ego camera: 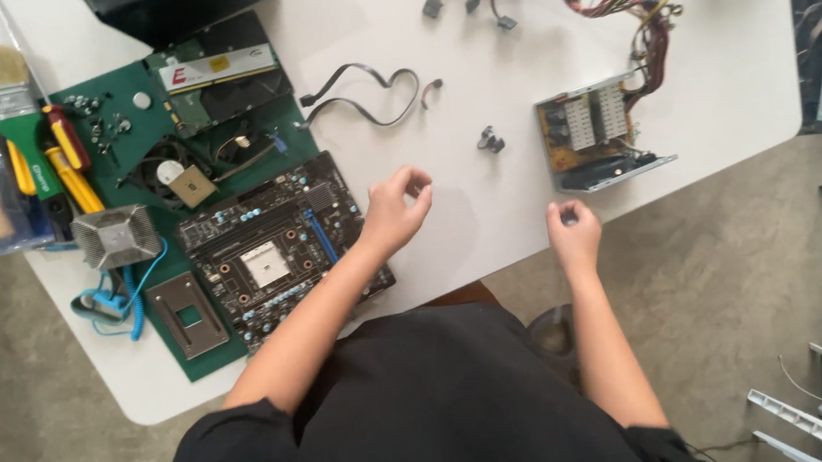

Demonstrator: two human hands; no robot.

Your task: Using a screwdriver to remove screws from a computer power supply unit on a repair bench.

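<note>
Both hands hover over the counter (471, 14): left hand (395, 209), fingers curled, beside the bare motherboard (277, 249); right hand (573, 230) perhaps pinching something small near the opened power supply (594, 133).

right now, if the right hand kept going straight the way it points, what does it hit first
Likely the opened power supply box, just beyond the right hand near the table's edge; depth is hard to judge.

Whatever the right hand (573, 230) pinches is too small to identify, possibly a screw. The curled left hand (397, 207) hides its palm. Beyond it, the black box-shaped case (178, 4) is cut off by the top edge.
</note>
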